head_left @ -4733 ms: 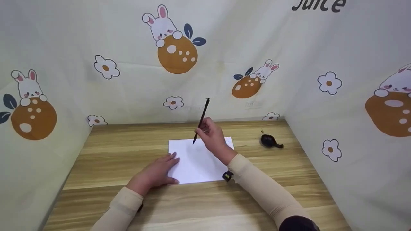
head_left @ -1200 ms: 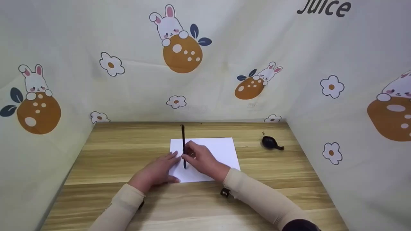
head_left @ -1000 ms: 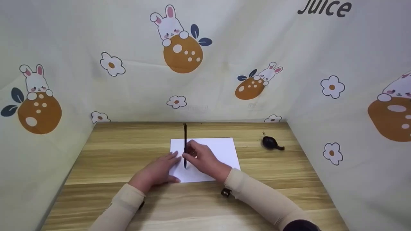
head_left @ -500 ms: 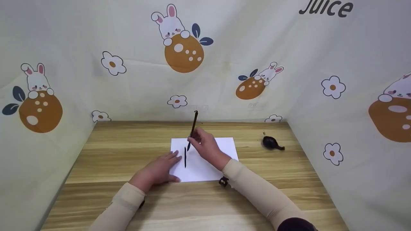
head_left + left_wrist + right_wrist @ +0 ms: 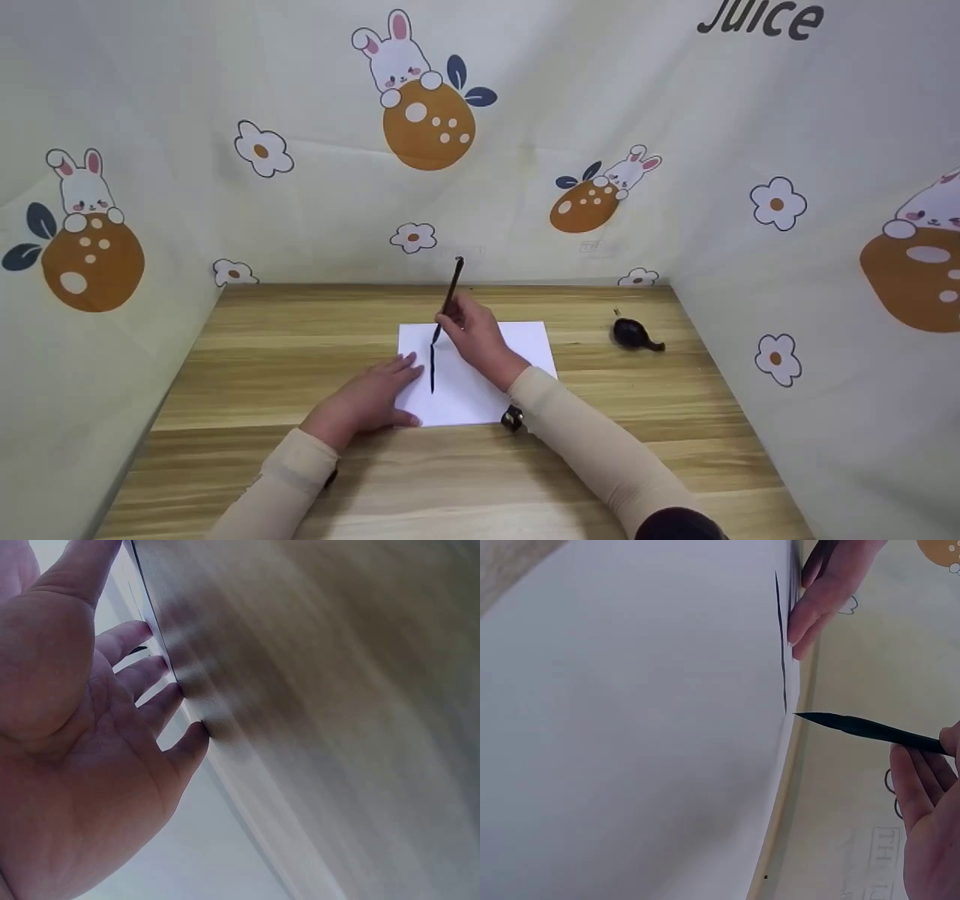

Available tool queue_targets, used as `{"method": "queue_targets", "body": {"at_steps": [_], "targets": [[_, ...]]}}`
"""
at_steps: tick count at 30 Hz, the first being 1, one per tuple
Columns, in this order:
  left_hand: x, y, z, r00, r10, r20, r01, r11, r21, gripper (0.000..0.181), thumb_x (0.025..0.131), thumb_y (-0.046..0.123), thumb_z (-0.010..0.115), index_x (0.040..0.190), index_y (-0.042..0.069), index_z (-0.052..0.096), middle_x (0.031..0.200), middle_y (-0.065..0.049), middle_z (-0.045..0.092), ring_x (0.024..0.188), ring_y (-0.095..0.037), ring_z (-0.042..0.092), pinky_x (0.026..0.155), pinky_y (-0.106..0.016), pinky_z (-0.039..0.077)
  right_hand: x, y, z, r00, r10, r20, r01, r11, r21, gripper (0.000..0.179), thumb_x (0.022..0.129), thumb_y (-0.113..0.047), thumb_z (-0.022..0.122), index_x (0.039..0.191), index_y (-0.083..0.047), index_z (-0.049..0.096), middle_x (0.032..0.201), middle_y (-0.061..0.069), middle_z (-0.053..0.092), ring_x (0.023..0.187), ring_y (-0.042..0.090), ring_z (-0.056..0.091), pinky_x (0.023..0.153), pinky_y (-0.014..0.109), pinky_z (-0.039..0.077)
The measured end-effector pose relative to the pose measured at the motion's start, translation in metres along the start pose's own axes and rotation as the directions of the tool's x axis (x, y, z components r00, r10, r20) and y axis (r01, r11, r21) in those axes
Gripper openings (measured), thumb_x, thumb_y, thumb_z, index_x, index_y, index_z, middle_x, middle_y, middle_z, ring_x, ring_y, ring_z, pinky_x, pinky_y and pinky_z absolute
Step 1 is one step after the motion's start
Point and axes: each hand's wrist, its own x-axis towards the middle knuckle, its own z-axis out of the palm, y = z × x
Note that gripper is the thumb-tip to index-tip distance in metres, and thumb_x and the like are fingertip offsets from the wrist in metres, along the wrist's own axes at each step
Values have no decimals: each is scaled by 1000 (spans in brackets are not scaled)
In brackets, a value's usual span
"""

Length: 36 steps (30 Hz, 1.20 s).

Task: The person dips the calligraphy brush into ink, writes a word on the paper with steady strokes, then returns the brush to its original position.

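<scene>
Presently, the right hand (image 5: 480, 335) pinches a brush (image 5: 451, 289), tip just beside the far end of a black line (image 5: 433, 369) on paper (image 5: 472, 399) lying on the table (image 5: 450, 480). The left hand (image 5: 369, 399), fingers spread, rests on the paper's left edge.

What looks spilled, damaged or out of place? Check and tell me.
Nothing looks spilled or damaged; no splatter shows around the black line on the paper. The one small oddity is a tiny dark speck near the far edge of the table, off the paper; I cannot tell what it is.
</scene>
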Motion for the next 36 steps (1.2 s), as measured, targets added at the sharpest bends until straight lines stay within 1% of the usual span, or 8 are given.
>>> {"method": "queue_targets", "body": {"at_steps": [4, 12, 17, 22, 27, 31, 36], "targets": [[0, 0, 0, 1000, 1, 2, -1, 1000, 4, 96, 93, 51, 88, 167, 4, 48, 178, -19, 33, 164, -45, 31, 128, -67, 32, 0, 3, 2, 1000, 8, -5, -8, 1000, 3, 17, 109, -13, 73, 120, -2, 68, 106, 0, 78, 100, 12, 76, 92, 28, 63], [-1, 1, 0, 1000, -6, 10, 6, 1000, -7, 96, 94, 51, 87, 168, 5, 47, 179, -18, 32, 164, -45, 30, 129, -68, 30, -1, 6, 4, 1000, -12, 1, 12, 1000, 1, 16, 108, -12, 73, 119, -2, 68, 106, 1, 78, 101, 13, 76, 93, 27, 63], [-1, 3, -2, 1000, -17, 19, 18, 1000, -26, 96, 94, 52, 87, 168, 6, 46, 180, -18, 30, 165, -45, 28, 130, -68, 28, -2, 7, 3, 1000, -12, 9, 12, 1000, -12, 14, 108, -14, 73, 118, -6, 68, 105, -1, 77, 100, 12, 75, 92, 26, 63], [-3, 4, -4, 1000, 0, 11, 1, 999, -35, 96, 94, 49, 88, 167, 3, 46, 179, -21, 31, 163, -47, 29, 129, -69, 28, -5, 8, 3, 999, -30, 13, 30, 999, -26, 11, 108, -12, 74, 117, -10, 68, 105, 0, 77, 100, 12, 75, 92, 26, 63], [-4, 3, -5, 1000, 2, 16, -1, 999, -38, 97, 94, 49, 88, 167, 2, 46, 178, -22, 31, 163, -48, 29, 130, -68, 27, -10, 9, 3, 999, -47, 20, 47, 998, -31, 12, 107, -10, 74, 118, -9, 67, 106, 3, 78, 101, 13, 76, 91, 27, 63], [-3, 4, -5, 1000, -2, 18, 3, 999, -43, 96, 94, 48, 88, 167, 2, 46, 179, -21, 31, 164, -47, 29, 130, -68, 27, -14, 9, 2, 998, -54, 33, 55, 998, -31, 13, 107, -11, 74, 117, -11, 66, 105, 1, 78, 101, 12, 76, 91, 26, 63], [-2, 3, -4, 1000, -10, 27, 11, 999, -33, 96, 95, 49, 87, 168, 4, 45, 180, -20, 29, 164, -47, 28, 130, -67, 26, -19, 7, 0, 997, -58, 42, 60, 997, -43, 14, 107, -12, 75, 117, -7, 67, 105, 0, 78, 101, 11, 76, 91, 26, 64]]}}
